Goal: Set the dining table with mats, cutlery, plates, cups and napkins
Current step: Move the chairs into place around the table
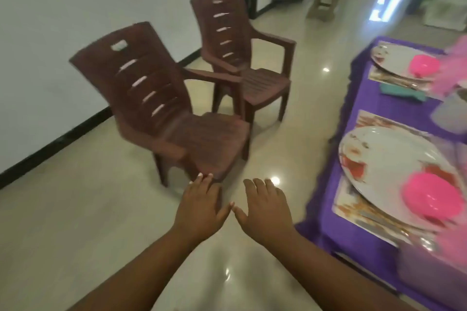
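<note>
The pale tiled floor [75,222] fills most of the view, running beneath both outstretched arms and well beyond the fingers. On it, just ahead of the left fingers, stands the near brown chair [161,98], its seat edge right at the fingertips in the picture, though whether they touch it cannot be told. A second brown chair [242,58] stands farther off, beyond the first.

To the right of the right fingers lies the tabletop [358,240], draped in a purple cloth. On it, nearest the right hand, a patterned mat [353,209] carries a large white plate [394,156], and a pink cup [432,197] sits on the plate's near part. Farther along the tabletop a far plate [394,60] rests on another mat, with a far pink cup [424,65] on it, and a teal napkin [401,93] lies just beside that setting. Cutlery is too blurred to make out.

The left hand [202,207] and right hand [265,209] hover palm down side by side, thumbs almost meeting. Both sets of fingers are straight, slightly spread and hold nothing.
</note>
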